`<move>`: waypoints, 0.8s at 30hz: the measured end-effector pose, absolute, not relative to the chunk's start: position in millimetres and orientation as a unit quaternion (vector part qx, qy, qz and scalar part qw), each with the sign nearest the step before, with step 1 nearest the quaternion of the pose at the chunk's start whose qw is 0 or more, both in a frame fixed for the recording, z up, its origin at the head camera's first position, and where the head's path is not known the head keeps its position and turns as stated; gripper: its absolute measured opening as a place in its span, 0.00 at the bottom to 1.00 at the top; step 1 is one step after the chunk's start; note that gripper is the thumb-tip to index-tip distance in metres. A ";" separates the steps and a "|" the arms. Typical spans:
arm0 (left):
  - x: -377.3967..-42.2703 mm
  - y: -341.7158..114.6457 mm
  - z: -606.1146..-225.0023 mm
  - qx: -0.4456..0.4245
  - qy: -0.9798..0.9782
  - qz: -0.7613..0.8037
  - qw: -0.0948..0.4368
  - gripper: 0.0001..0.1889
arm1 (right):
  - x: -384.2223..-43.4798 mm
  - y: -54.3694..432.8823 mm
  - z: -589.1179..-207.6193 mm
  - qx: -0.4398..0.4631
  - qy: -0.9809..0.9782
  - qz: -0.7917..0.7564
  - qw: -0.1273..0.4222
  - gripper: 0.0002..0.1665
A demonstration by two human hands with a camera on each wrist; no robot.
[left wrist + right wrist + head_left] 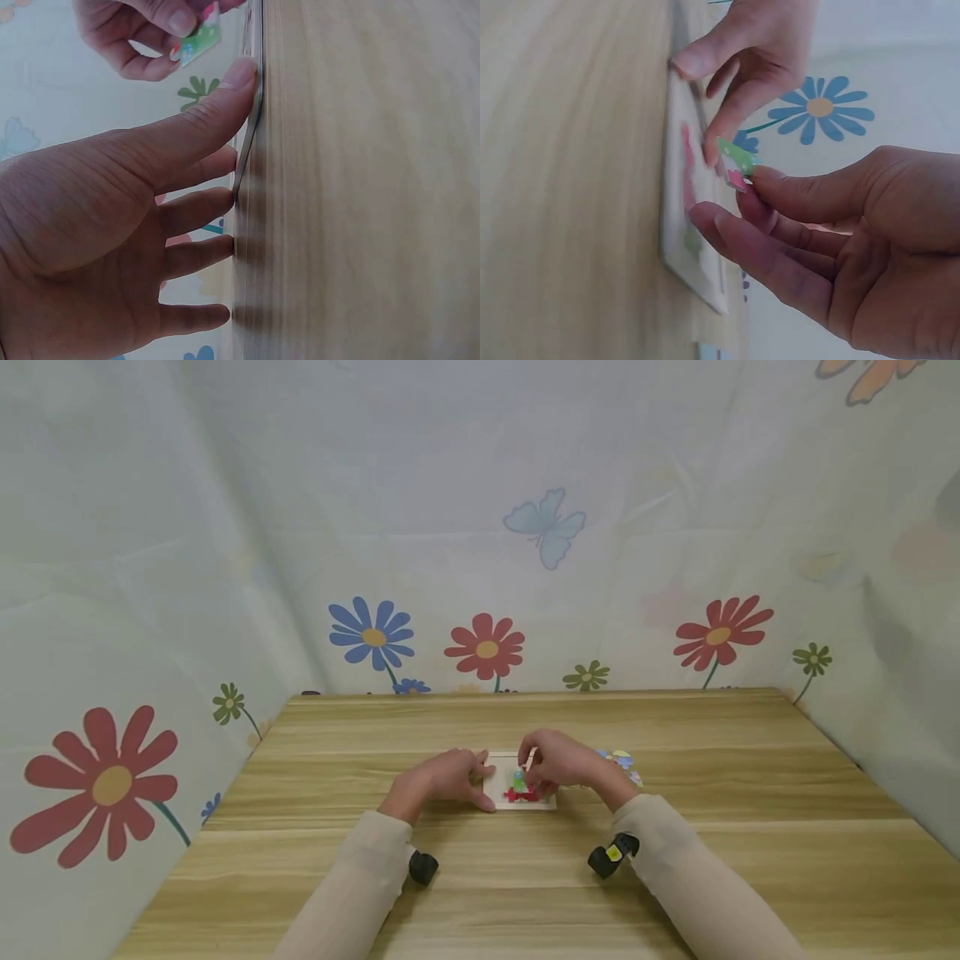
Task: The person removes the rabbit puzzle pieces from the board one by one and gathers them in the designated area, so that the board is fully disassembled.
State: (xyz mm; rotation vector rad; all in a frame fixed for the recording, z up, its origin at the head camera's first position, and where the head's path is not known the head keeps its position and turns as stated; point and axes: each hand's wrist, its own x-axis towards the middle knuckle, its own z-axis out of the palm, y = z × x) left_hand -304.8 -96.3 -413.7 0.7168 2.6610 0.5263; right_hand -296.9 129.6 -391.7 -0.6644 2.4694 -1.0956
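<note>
A shallow, pale puzzle board (495, 783) lies on the table in the head view, with red-pink puzzle pieces (688, 169) in its near part. My left hand (448, 774) is at the board's left side, its thumb pressing the near corner and its other fingers spread fairly straight, tips down along the edge. Over the board, my right hand (558, 760) pinches a small puzzle piece (737, 159) between thumb and fingers. This piece is green with white dots and a pink patch, and it is held tilted above the board in the right wrist view.
Several loose, colourful puzzle pieces (622, 762) lie right of the board, partly behind the right wrist. A wood-grain table (517, 902) carries everything. Behind it hangs a white cloth (420, 485) printed with flowers and butterflies. Black wrist cameras (423, 867) sit at both cuffs.
</note>
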 end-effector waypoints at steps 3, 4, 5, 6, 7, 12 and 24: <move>-304.1 -95.6 -412.9 0.250 0.936 0.180 0.169 0.37 | -296.9 131.9 -394.0 -0.227 0.876 -0.381 0.186 0.07; -303.9 -95.4 -413.0 0.249 0.937 0.180 0.169 0.37 | -296.8 132.4 -394.3 -0.227 0.876 -0.380 0.189 0.07; -303.7 -95.0 -413.0 0.249 0.937 0.179 0.169 0.37 | -296.6 133.0 -394.2 -0.225 0.875 -0.382 0.194 0.08; -304.0 -95.1 -413.3 0.248 0.937 0.179 0.168 0.37 | -296.7 133.6 -393.7 -0.225 0.873 -0.384 0.197 0.08; -304.3 -95.2 -413.8 0.248 0.937 0.179 0.168 0.37 | -297.0 134.3 -393.0 -0.226 0.873 -0.384 0.199 0.08; -304.9 -94.5 -415.7 0.251 0.936 0.182 0.167 0.37 | -297.1 145.6 -388.5 -0.247 0.876 -0.367 0.191 0.06; -303.9 -95.6 -416.0 0.244 0.935 0.196 0.168 0.38 | -293.0 186.2 -391.1 -0.240 0.898 -0.326 0.171 0.10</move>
